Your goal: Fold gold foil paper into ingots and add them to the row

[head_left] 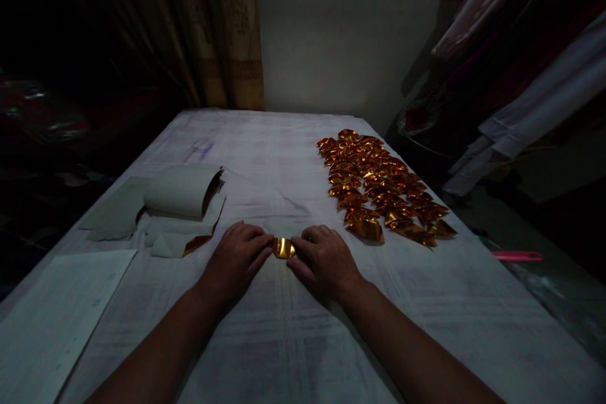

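Observation:
A small piece of shiny gold foil paper, partly folded, lies between my hands low over the table's middle. My left hand pinches its left end between thumb and fingers. Its right end is gripped the same way by my right hand. The fingertips cover both ends of the piece, so only the bright centre shows. Just beyond it a pale paper flap shows between the hands. To the right sit rows of folded gold foil pieces.
Loose pale-backed foil sheets, some curled, lie on the left of the cloth-covered table. A white sheet rests at the near left. Clothes hang at the right, near a pink handle. A curtain hangs behind.

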{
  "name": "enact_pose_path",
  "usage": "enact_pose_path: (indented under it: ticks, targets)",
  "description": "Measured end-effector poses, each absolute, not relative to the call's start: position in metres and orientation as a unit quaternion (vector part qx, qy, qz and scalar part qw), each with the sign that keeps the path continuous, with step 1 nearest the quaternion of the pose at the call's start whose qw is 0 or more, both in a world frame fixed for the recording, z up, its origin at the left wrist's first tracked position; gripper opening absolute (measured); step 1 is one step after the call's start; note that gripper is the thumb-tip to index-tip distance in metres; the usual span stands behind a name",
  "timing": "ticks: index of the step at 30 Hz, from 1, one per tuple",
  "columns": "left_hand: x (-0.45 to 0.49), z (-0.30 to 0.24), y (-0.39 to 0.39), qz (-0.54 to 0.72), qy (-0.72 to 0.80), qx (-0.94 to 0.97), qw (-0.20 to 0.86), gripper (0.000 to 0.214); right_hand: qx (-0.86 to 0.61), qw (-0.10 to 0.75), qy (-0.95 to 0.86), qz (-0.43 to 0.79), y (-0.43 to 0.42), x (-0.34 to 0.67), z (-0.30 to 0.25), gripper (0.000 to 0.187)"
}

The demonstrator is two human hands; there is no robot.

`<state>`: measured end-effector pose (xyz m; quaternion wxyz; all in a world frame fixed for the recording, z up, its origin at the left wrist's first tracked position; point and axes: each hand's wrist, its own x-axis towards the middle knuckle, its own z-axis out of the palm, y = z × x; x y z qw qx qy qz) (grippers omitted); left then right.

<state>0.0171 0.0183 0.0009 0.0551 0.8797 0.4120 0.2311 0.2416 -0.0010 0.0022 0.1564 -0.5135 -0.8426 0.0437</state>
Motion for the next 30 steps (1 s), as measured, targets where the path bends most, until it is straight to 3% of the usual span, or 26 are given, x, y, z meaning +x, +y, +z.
enact_pose_path:
  ticks: [19,30]
  targets:
    - [0.019,0.001,0.014,0.237,0.413,0.878,0.051,0.019,-0.471,0.169,-0.866,0.008,0.006,0.246,-0.007,0.019]
    - [0.02,0.003,0.014,0.235,0.419,0.872,0.09,0.027,-0.476,0.212,-0.851,0.067,0.008,0.256,-0.012,0.017]
